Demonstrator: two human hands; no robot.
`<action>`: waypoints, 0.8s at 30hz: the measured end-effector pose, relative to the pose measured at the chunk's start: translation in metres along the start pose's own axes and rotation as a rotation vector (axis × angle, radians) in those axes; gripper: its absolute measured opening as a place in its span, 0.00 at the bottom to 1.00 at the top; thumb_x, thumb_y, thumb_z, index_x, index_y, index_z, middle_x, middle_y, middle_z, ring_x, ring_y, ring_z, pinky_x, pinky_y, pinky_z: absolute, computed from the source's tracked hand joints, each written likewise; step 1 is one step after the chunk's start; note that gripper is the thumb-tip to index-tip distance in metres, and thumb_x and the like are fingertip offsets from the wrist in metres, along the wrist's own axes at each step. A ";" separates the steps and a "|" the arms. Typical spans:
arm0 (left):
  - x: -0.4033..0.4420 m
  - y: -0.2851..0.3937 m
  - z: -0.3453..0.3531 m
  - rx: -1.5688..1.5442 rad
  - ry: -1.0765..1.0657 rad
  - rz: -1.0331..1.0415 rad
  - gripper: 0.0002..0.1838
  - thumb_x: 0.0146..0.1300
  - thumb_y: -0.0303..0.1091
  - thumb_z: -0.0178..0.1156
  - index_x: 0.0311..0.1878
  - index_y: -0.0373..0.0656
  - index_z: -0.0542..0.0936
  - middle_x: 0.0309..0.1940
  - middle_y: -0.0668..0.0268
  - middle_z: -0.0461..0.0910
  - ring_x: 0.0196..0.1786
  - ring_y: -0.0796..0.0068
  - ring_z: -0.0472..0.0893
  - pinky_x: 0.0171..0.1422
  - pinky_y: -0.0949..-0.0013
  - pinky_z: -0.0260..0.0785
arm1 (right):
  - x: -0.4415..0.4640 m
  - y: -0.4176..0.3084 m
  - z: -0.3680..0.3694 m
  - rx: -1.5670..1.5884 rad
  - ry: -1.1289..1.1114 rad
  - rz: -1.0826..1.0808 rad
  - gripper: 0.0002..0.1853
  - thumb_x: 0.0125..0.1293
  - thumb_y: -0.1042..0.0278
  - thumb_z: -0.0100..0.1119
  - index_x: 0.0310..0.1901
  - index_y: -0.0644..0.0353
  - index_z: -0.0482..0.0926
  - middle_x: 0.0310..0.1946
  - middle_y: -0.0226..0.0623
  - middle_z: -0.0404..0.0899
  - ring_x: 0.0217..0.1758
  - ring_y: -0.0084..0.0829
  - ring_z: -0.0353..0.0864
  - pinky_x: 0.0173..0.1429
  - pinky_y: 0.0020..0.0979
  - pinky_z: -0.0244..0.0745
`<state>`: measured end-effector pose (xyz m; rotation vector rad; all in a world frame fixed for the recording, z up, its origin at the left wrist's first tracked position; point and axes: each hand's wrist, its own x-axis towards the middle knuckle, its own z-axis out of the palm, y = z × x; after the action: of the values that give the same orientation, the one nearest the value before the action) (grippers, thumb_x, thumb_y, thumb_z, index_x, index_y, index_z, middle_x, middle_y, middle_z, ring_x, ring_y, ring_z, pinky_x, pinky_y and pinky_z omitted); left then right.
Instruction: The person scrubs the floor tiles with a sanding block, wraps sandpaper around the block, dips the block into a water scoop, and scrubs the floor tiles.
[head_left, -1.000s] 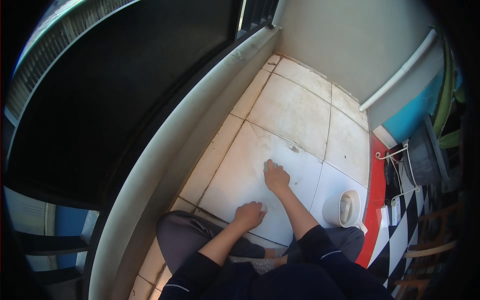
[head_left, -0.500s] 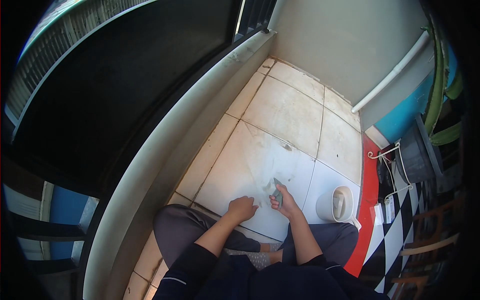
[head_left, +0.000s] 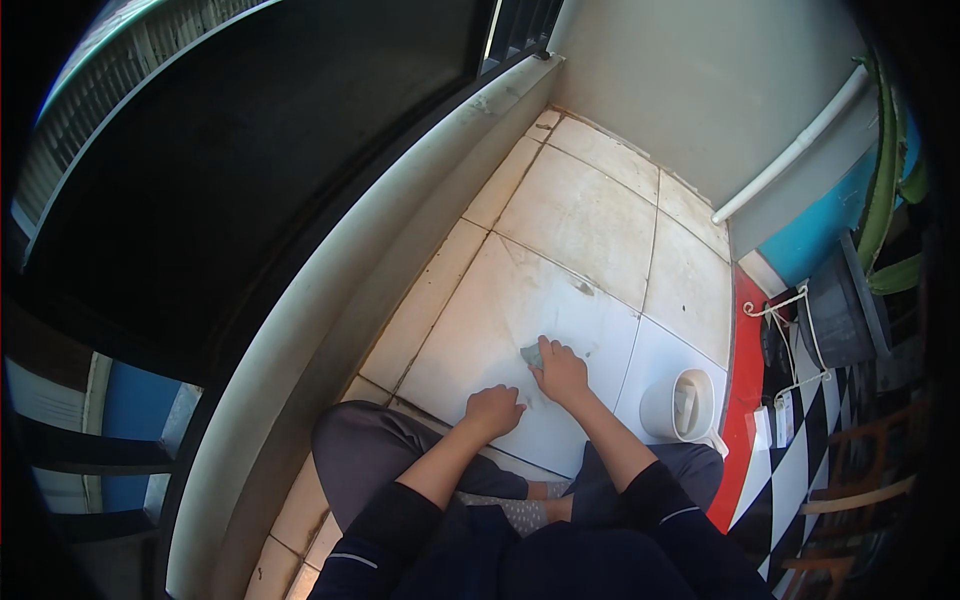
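My right hand [head_left: 561, 372] is closed on a small grey-green pad [head_left: 533, 355], which it holds against a white floor tile [head_left: 480, 310]. Lower and to the left, my left hand [head_left: 494, 411] is curled over the same tile; whatever its fingers hold, if anything, is hidden. Dark smudges mark the tile beyond my right hand. Beside my right knee stands a white dipper [head_left: 678, 405] with a handle and pale pieces inside.
A low wall ledge [head_left: 330, 240] runs along the left. At the right are a red floor strip [head_left: 742, 400], a grey plant pot [head_left: 840, 310], a white wire stand [head_left: 815, 335] and wooden furniture [head_left: 860, 497]. A white pipe [head_left: 795, 145] slants down the far wall.
My right hand has turned from palm-up with the pad raised to palm-down, and has moved forward with the pad onto the tile. My left hand has shifted slightly. The camera view has shifted a little.
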<state>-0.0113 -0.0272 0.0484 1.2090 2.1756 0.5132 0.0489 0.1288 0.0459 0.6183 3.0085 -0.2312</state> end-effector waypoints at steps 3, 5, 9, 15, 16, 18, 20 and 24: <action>-0.001 0.000 0.004 0.002 -0.008 0.001 0.17 0.61 0.46 0.50 0.39 0.40 0.76 0.36 0.55 0.77 0.42 0.56 0.77 0.44 0.56 0.70 | 0.038 0.020 -0.005 -0.053 0.056 0.150 0.28 0.54 0.59 0.58 0.55 0.60 0.63 0.40 0.45 0.72 0.41 0.42 0.75 0.37 0.41 0.74; 0.002 0.000 0.002 0.011 -0.004 0.008 0.17 0.61 0.46 0.50 0.39 0.40 0.75 0.36 0.55 0.77 0.41 0.55 0.77 0.44 0.56 0.70 | 0.058 0.027 -0.009 -0.092 0.110 0.192 0.27 0.54 0.59 0.59 0.53 0.60 0.65 0.39 0.45 0.74 0.40 0.42 0.76 0.35 0.41 0.75; 0.004 0.001 0.002 -0.003 -0.008 0.011 0.17 0.61 0.45 0.50 0.39 0.40 0.75 0.37 0.55 0.76 0.42 0.56 0.77 0.44 0.56 0.70 | 0.058 0.018 -0.009 -0.055 -0.070 -0.065 0.27 0.52 0.58 0.59 0.53 0.59 0.65 0.37 0.47 0.75 0.36 0.44 0.78 0.36 0.41 0.75; 0.001 0.002 0.001 -0.003 -0.046 -0.004 0.16 0.61 0.45 0.50 0.39 0.41 0.75 0.38 0.56 0.76 0.43 0.56 0.77 0.45 0.56 0.70 | 0.064 0.024 -0.013 -0.034 -0.018 0.082 0.27 0.52 0.57 0.58 0.53 0.59 0.65 0.36 0.48 0.75 0.37 0.45 0.78 0.37 0.43 0.74; 0.002 0.002 0.002 -0.009 -0.029 0.005 0.16 0.61 0.45 0.50 0.39 0.41 0.75 0.38 0.56 0.76 0.42 0.56 0.77 0.45 0.56 0.70 | 0.060 0.019 -0.015 -0.043 -0.087 -0.011 0.27 0.53 0.58 0.57 0.54 0.59 0.65 0.37 0.48 0.75 0.38 0.46 0.77 0.38 0.43 0.74; 0.005 0.004 0.000 -0.009 -0.021 0.006 0.16 0.61 0.45 0.50 0.39 0.41 0.75 0.37 0.56 0.76 0.42 0.56 0.77 0.45 0.56 0.70 | 0.057 0.020 -0.016 -0.056 -0.111 -0.030 0.27 0.52 0.59 0.58 0.53 0.59 0.65 0.37 0.47 0.75 0.37 0.46 0.78 0.37 0.43 0.74; 0.002 0.003 0.001 -0.004 -0.023 0.001 0.16 0.61 0.45 0.50 0.39 0.41 0.75 0.37 0.56 0.76 0.42 0.56 0.77 0.45 0.56 0.70 | 0.061 0.029 -0.015 -0.037 0.034 0.166 0.27 0.51 0.59 0.58 0.53 0.59 0.65 0.36 0.48 0.75 0.36 0.47 0.77 0.37 0.44 0.74; 0.002 0.002 0.003 -0.009 -0.021 0.007 0.16 0.61 0.45 0.50 0.39 0.40 0.75 0.37 0.55 0.76 0.42 0.55 0.77 0.45 0.56 0.70 | 0.056 0.019 -0.012 -0.083 -0.031 0.096 0.25 0.50 0.59 0.60 0.50 0.58 0.66 0.36 0.46 0.74 0.37 0.44 0.77 0.35 0.42 0.75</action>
<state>-0.0089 -0.0241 0.0473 1.2125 2.1499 0.5098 0.0042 0.1695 0.0500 0.7419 2.9319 -0.1094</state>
